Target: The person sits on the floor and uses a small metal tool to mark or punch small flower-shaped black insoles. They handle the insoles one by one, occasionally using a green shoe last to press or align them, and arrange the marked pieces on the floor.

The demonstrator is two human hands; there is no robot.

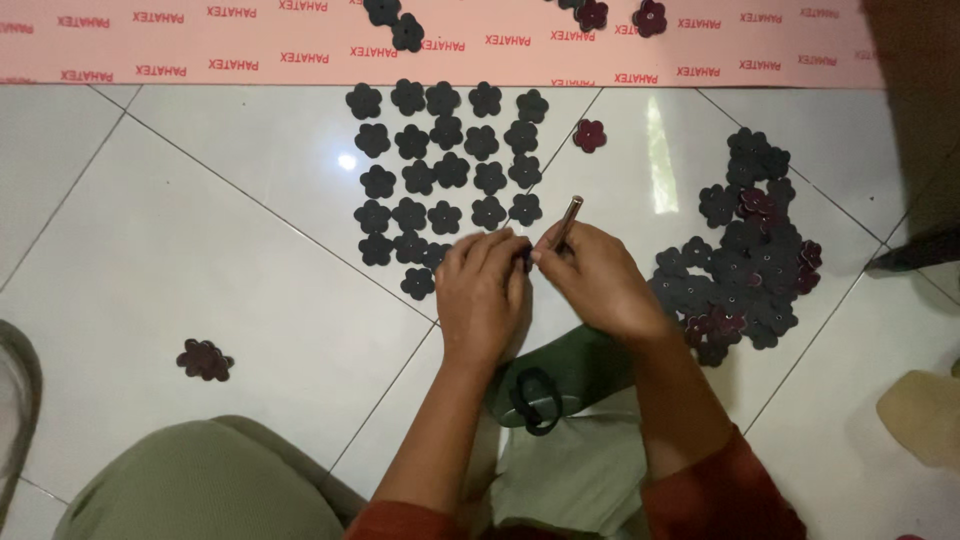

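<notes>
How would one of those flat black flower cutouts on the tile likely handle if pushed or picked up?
Each black flower cutout looks thin and flat, so probably light and somewhat bendy. On the glossy tile floor it would likely slide, not roll. Lifting its edge may prove fiddly.

On the floor [200, 250], rows of flower-shaped pieces [445, 175] lie just beyond the two hands. A loose heap of such pieces [745, 255] lies to their right, and one piece [589, 135] sits between rows and heap. Another small cluster [205, 360] lies well apart on the left. A sheet [200, 45] runs along the far edge, bearing a few more pieces [395, 22].
</notes>
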